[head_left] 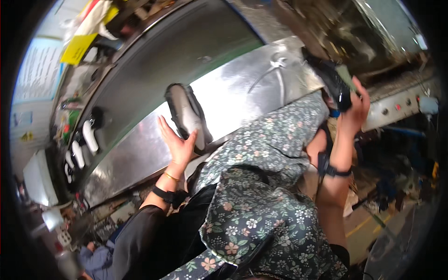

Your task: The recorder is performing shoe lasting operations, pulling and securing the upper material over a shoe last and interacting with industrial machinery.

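Observation:
My left hand (pixel 178 146) is open, with thumb and fingers spread. Just beside it, a black shoe (pixel 175 95) with a pale, elongated middle facing up lies on the shiny metal tabletop (pixel 224 88); the thumb reaches its near end, though touching or apart I cannot tell. Out to the right, my right hand (pixel 358 111) is closed round one end of another black shoe (pixel 329 77). That shoe is tilted and somewhat blurred, and a grey-green patch (pixel 344 77) shows on its side by the fingers.
A dark conveyor belt (pixel 163 56) runs along the table's far side, carrying several dark shoes with white soles (pixel 89 135) at its left end. White ties (pixel 278 63) lie knotted on the tabletop. To the right stands a machine with a control panel (pixel 394 109).

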The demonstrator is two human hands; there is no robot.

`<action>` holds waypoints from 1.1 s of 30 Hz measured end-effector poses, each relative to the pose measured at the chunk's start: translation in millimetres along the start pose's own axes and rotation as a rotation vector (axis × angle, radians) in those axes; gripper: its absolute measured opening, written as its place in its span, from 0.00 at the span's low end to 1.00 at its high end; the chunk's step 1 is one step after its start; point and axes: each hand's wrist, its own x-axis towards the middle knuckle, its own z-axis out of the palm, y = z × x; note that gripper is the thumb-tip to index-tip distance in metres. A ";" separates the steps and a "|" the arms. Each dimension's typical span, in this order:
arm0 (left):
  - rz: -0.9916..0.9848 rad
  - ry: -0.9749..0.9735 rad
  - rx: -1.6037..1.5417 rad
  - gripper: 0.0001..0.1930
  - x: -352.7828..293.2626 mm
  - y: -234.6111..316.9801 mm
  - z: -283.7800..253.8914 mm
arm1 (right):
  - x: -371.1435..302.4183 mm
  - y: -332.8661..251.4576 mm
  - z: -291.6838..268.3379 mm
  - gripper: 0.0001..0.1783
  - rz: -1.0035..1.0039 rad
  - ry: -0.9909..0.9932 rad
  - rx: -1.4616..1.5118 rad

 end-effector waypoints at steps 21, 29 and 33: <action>-0.237 -1.429 -1.557 0.29 60.5 221.3 28.0 | -122.2 -94.7 30.4 0.22 -0.574 -0.566 -0.777; -0.530 -1.550 -1.461 0.16 39.5 238.5 68.7 | -125.1 -109.4 23.3 0.18 -0.086 -0.638 -0.910; 0.386 -0.814 -1.073 0.20 29.9 230.1 91.4 | -152.0 -24.9 4.3 0.22 0.269 -0.288 -0.266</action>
